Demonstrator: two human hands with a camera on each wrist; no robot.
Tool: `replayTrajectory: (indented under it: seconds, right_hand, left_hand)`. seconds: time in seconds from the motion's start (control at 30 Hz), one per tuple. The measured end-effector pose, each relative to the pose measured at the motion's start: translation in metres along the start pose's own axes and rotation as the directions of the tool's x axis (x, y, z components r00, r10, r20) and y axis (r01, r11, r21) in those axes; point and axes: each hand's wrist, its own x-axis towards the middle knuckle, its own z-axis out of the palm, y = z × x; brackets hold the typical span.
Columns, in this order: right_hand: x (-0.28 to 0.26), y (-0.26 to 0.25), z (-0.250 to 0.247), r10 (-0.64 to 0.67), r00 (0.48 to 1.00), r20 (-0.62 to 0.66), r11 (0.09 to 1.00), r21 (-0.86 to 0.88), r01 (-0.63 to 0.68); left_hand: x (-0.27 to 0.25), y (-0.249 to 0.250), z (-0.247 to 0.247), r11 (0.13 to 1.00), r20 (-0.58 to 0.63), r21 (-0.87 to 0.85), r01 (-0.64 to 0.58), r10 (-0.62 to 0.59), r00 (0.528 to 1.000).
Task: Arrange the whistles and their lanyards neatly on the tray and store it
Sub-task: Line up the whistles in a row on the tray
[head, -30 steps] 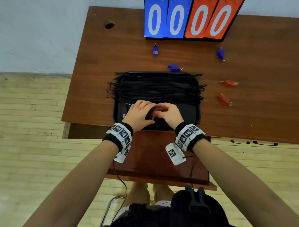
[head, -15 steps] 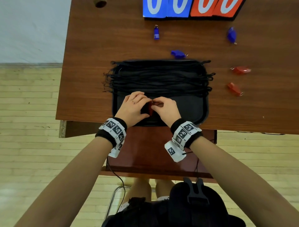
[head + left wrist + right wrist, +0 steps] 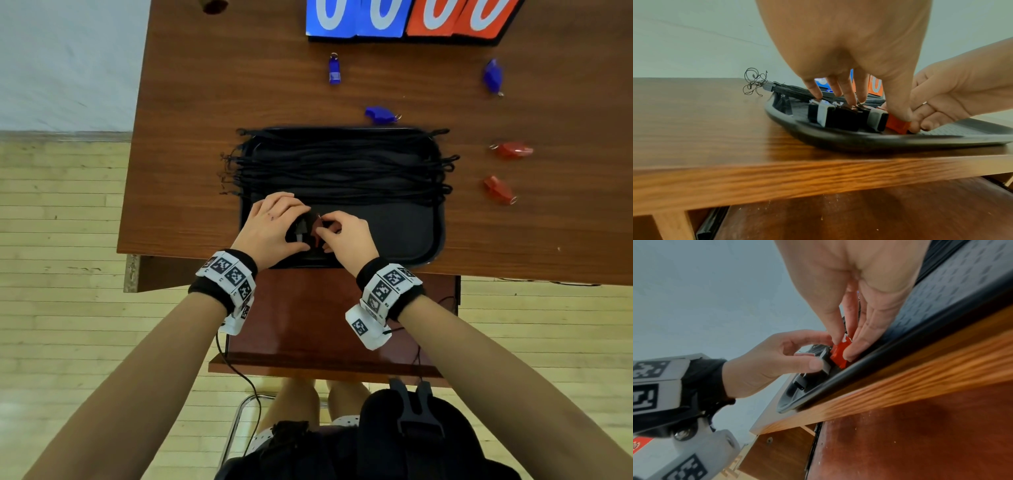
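Note:
A black tray (image 3: 404,246) lies on the wooden table, with several black lanyards (image 3: 342,164) laid across its far half. In its near left corner a row of black and grey whistles (image 3: 840,116) stands side by side. My left hand (image 3: 291,222) holds that row, fingers on top and thumb at its end. My right hand (image 3: 329,229) pinches a red whistle (image 3: 839,352) against the right end of the row. Three blue whistles (image 3: 334,68) (image 3: 493,77) (image 3: 380,114) and two red whistles (image 3: 512,150) (image 3: 498,189) lie loose on the table.
A blue and red scoreboard (image 3: 411,17) stands at the table's far edge. Below the near edge a brown pull-out shelf (image 3: 325,318) juts toward me. The tray's near right part (image 3: 394,233) is bare. Wooden floor lies on the left.
Both hands have stayed together over the tray's near left part, working the red whistle in against the black ones. My head has tilted down, so the table sits higher in view.

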Motion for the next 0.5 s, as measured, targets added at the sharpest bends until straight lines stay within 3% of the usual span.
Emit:
replayTrajectory:
  seconds: [0.5]
  right_hand:
    - [0.0029, -0.0006, 0.0053, -0.022, 0.999, -0.049, 0.999, -0.028, 0.021]
  left_hand:
    - [0.0016, 0.0032, 0.01, 0.999, -0.026, 0.01, -0.044, 0.044, 0.999]
